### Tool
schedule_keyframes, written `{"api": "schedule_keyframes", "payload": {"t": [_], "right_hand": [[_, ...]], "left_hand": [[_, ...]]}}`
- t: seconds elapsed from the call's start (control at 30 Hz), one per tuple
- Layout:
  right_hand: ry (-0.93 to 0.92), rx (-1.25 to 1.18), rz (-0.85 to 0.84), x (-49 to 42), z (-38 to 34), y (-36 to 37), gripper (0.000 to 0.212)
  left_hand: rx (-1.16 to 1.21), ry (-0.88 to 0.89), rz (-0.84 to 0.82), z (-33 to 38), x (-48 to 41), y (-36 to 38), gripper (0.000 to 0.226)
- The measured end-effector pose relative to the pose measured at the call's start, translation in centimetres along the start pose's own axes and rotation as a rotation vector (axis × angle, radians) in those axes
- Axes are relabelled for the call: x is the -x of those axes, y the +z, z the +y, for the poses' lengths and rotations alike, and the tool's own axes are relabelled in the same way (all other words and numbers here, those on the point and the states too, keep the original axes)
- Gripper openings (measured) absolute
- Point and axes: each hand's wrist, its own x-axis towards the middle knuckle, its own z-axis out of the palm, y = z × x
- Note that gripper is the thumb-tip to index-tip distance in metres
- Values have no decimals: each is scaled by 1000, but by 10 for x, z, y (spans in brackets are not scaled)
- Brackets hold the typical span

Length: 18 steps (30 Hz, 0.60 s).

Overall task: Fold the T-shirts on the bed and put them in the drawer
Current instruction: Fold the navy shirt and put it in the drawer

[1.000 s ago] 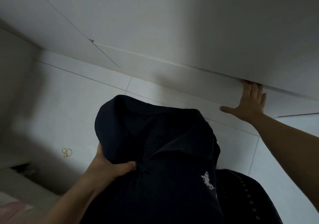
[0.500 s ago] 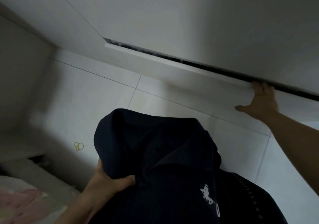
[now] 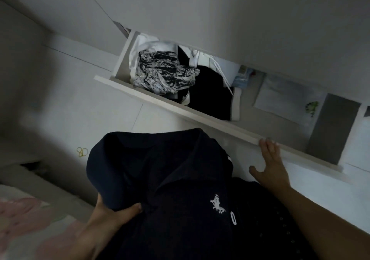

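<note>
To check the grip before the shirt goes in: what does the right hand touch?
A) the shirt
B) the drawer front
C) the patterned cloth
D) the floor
B: the right hand rests its fingertips on the top edge of the drawer front; the left hand holds the shirt.

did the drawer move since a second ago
Yes: the drawer has slid out of the white cabinet toward the person, right hand on its front edge.
</note>
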Motion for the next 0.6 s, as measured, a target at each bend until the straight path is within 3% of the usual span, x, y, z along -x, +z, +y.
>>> {"api": "schedule_keyframes", "payload": {"t": [0.27, 0.33, 0.43, 0.5, 0.57, 0.6], "right_hand": [[54, -107, -244, 44, -12, 2, 85], [263, -290, -244, 49, -34, -14, 86], [748, -932, -253, 56, -82, -32, 120], [902, -1098, -550, 59, -113, -32, 129], [878, -1202, -843, 60, -138, -24, 98], [867, -1226, -899, 58, -146, -19, 85]], "left_hand": [[-1, -75, 7, -5, 12, 1, 90], [-22, -90, 9, 1, 14, 3, 93], [-2, -106, -1, 6, 15, 3, 93], [15, -112, -17, 6, 12, 1, 94], [22, -110, -39, 7, 7, 0, 97], [14, -104, -34, 7, 5, 0, 98]]}}
